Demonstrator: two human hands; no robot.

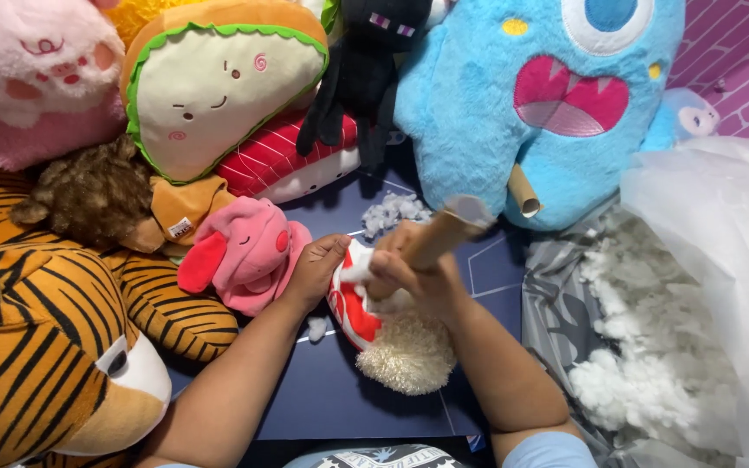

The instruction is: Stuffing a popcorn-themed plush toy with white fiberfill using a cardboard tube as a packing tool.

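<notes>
Center frame: right hand (418, 273) is clamped round a cardboard tube (444, 232) angling down-left into the red-and-white plush (383, 334), while left hand (315, 270) pinches its opening from the left.

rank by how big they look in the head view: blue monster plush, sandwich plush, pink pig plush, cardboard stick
1. blue monster plush
2. sandwich plush
3. pink pig plush
4. cardboard stick, partly hidden in the right hand
</notes>
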